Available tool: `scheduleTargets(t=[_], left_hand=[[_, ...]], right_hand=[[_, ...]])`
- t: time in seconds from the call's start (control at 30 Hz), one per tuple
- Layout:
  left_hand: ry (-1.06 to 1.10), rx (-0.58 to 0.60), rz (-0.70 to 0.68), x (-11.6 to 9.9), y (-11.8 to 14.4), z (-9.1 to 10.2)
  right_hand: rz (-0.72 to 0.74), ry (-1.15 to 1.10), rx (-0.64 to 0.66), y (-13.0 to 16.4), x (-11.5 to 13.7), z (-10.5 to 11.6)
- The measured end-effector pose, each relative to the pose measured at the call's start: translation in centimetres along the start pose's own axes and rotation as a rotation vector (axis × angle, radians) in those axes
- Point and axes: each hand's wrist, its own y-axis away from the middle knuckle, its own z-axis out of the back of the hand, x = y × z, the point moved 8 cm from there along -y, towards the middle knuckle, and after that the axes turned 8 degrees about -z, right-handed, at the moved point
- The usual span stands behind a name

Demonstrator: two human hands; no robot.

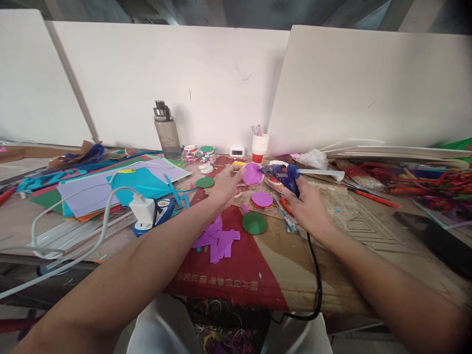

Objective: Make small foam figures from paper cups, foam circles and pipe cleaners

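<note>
While the left hand (223, 185) pinched a purple disc (252, 174) by its left edge above the desk (14, 214), the right hand (308, 204) had its fingers wrapped round the glue gun (293, 179), whose nozzle (268, 170) stood at the disc's right edge, touching or just short of it. The step in hand looked like gluing, though no bead could be made out, and the next move seemed to call for a steady disc and a measured squeeze, with the hot tip kept off the left fingers.
</note>
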Motion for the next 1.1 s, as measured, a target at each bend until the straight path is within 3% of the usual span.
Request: scheduleTargets(t=[0.27, 0.73, 1.1], left_hand=[[-0.025, 0.124, 0.043, 0.7, 0.5, -1.0], [0.011, -0.008, 0.000, -0.1, -0.3, 0.3], [0.020, -0.033, -0.045, -0.9, -0.3, 0.5]], right_hand=[[0.045, -0.045, 0.032, 0.0, 0.1, -0.6], [0.062, -0.060, 0.126, 0.8, 0.3, -1.6], [0.009, -0.008, 0.066, 0.5, 0.3, -0.5]])
